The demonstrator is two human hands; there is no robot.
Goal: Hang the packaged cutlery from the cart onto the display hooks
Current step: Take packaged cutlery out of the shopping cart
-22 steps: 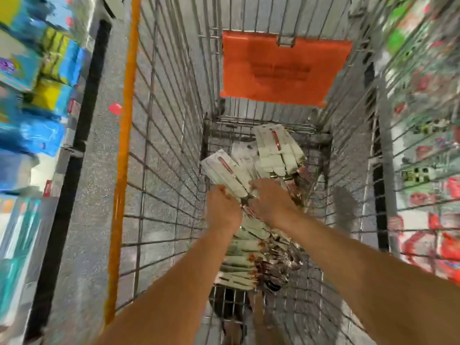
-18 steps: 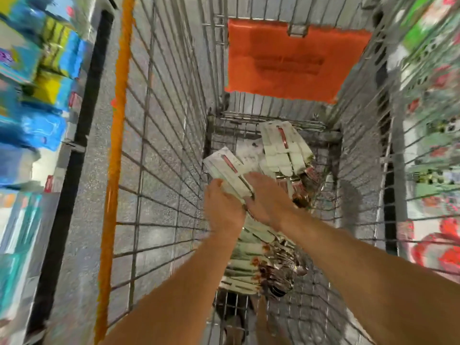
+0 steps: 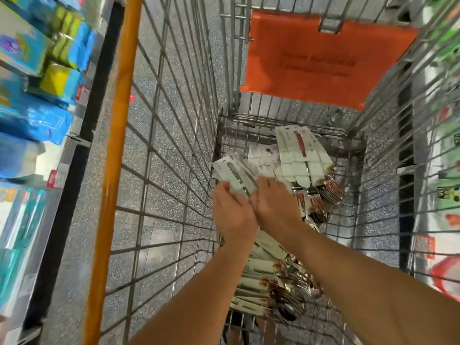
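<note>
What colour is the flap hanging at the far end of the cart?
Orange, with faint dark lettering; the flap shows in the head view.

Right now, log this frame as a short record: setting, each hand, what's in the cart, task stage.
setting: wire cart in a shop aisle, orange flap at far end
left hand: grips a cutlery pack
right hand: on the same pack
cart contents: more carded packs, a row under the forearms
stage: picking up, nothing hung yet
</note>
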